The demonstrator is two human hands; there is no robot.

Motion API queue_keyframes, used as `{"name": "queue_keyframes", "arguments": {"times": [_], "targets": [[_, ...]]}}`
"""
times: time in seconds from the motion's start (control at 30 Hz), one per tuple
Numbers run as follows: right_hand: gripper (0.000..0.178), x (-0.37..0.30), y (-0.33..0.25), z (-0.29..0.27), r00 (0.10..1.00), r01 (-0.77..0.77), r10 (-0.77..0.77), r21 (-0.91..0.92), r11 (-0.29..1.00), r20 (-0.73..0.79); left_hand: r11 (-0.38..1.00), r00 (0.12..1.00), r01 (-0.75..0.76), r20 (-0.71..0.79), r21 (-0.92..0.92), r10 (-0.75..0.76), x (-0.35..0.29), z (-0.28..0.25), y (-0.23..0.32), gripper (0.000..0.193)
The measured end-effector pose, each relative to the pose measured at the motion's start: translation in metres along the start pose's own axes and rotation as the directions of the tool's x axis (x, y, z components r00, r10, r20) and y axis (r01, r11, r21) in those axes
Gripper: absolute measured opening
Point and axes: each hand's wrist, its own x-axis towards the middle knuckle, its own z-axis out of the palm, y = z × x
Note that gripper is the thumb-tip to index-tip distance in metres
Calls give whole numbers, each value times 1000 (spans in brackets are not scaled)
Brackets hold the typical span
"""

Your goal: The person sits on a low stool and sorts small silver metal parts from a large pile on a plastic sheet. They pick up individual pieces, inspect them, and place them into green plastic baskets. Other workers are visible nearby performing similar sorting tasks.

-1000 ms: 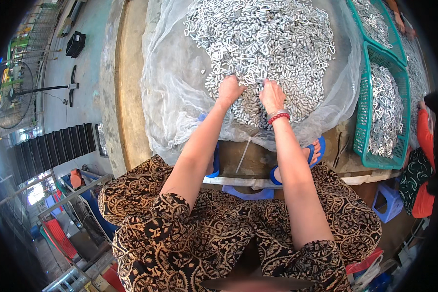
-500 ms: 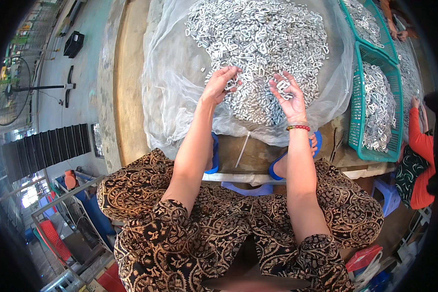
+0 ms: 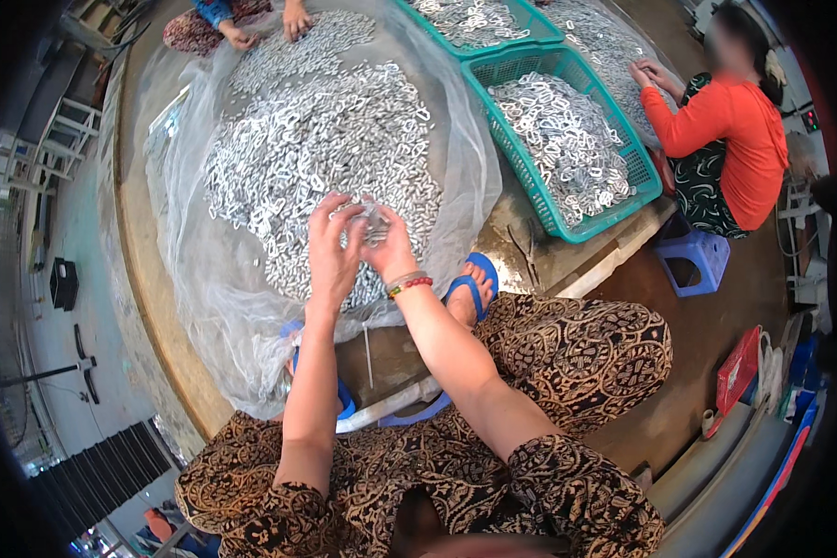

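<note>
Over a heap of small silver-grey metal links (image 3: 316, 139), my two hands come together. My right hand (image 3: 392, 249) is cupped, palm up, around several loose metal links (image 3: 374, 226). My left hand (image 3: 331, 244) meets it from the left, fingers bent toward the same links; motion blurs its fingertips, but they seem to grip some. The heap lies on a sheer white mesh sheet (image 3: 191, 270) just ahead of my feet. A red bead bracelet (image 3: 409, 285) circles my right wrist.
A green plastic basket (image 3: 567, 228) full of links stands to the right, another green basket (image 3: 493, 48) beyond it. A person in an orange top (image 3: 730, 135) sits at far right near a blue-purple stool (image 3: 702, 265). Another person's hands (image 3: 293, 20) work at the far side.
My hands, apart over the heap before, have come together, the left moving in to the right. The view has swung to the right, bringing the seated person and the far person's hands into sight.
</note>
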Motion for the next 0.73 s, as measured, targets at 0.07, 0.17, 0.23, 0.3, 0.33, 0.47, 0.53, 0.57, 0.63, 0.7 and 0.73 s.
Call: {"name": "queue_keyframes", "arguments": {"times": [0.07,0.17,0.23,0.3,0.33,0.47,0.53,0.57,0.63,0.7,0.73], "targets": [[45,-7,-37,34,992,124,-124,73,990,1,994,996,89,-22,-68,-90,1,-7,-11,16],[72,-38,-112,100,865,106,-262,355,929,427,990,991,131,-1,-48,-131,-7,-12,-33,15],[85,-61,-154,131,805,30,-260,401,916,533,989,989,144,26,-16,-143,-17,-9,-49,17],[80,-64,-163,132,858,314,-434,388,867,275,942,941,332,82,-46,-327,-29,-1,-66,23],[76,-61,-160,121,867,393,-464,324,861,183,945,943,324,96,-33,-320,-35,8,-77,27],[36,-28,-112,39,966,259,-259,-32,965,7,874,865,483,174,-42,-470,-69,10,-142,44],[34,-17,-94,10,986,125,-138,-131,983,-93,776,750,630,233,35,-619,-74,12,-168,38],[34,-10,-85,2,980,117,-145,-194,974,-139,758,722,650,268,54,-638,-75,13,-175,36],[36,-1,-71,-4,971,94,-150,-281,955,-186,818,787,571,242,65,-568,-73,19,-180,33],[38,2,-69,-3,955,120,-220,-422,898,-196,840,809,540,240,52,-536,-61,36,-178,32],[40,5,-65,-5,950,132,-257,-515,847,-179,894,861,436,244,101,-447,-58,44,-179,43]]}}
